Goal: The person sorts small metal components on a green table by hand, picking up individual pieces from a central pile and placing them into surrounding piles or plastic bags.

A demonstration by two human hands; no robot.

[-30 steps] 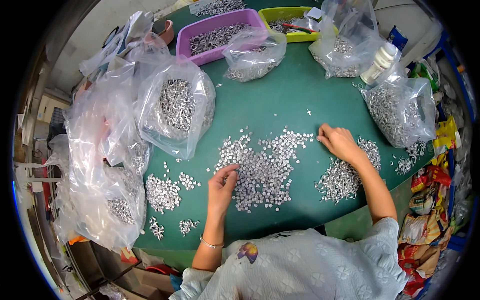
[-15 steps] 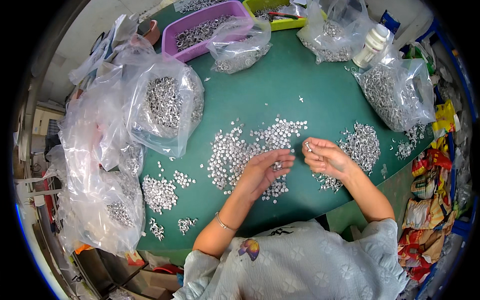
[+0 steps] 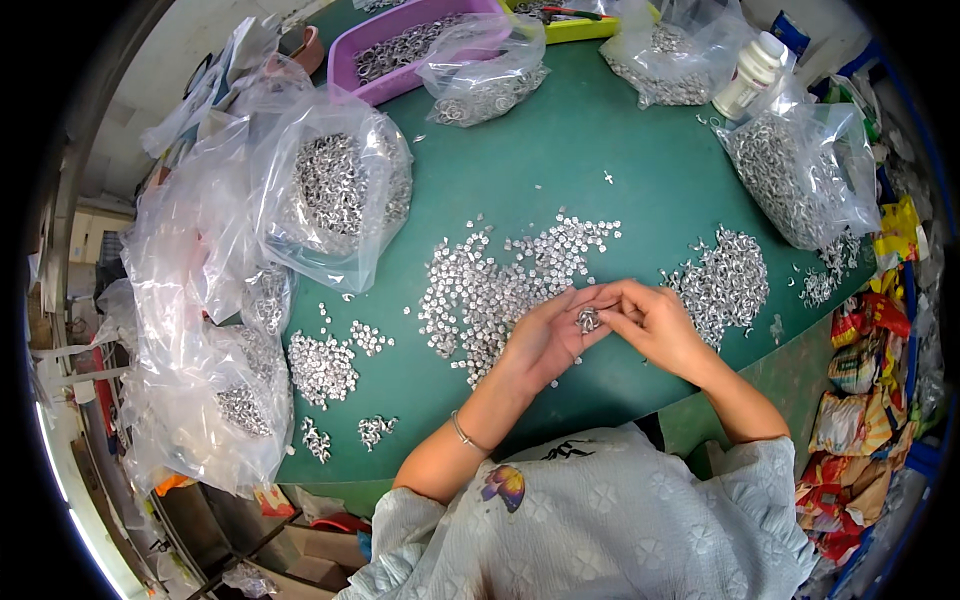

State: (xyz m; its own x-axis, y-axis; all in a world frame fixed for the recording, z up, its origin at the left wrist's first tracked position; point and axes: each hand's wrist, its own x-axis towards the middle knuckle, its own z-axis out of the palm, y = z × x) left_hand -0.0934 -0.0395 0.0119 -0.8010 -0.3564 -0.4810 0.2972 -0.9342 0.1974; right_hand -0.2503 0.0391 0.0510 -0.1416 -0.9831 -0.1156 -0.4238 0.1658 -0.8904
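My left hand [image 3: 548, 345] is palm up and cupped, with a few small shiny silver metal pieces [image 3: 588, 320] in it. Over that palm, my right hand [image 3: 655, 325] reaches in from the right, thumb and fingertips pinched together against the pieces. What exactly sits in the pinch is hidden. Beneath and beyond my left hand spreads a pile of small silver nugget-like metal parts [image 3: 470, 295]. A heap of curved, hook-like silver metal parts [image 3: 722, 285] lies right of my right hand. Both piles rest on a green tabletop [image 3: 480, 185].
At left stand clear plastic bags [image 3: 385, 225] of metal parts, with smaller piles [image 3: 322, 368] beside them. Along the far side are a purple bin [image 3: 350, 70], a yellow-green tray [image 3: 570, 30], more bags [image 3: 790, 190] and a white bottle [image 3: 745, 85]. Colourful packages [image 3: 850, 420] line the right side.
My right hand has moved left and down, bringing the small metal piece in its pinch to my left palm. My left hand has turned palm up, and the hands now touch.
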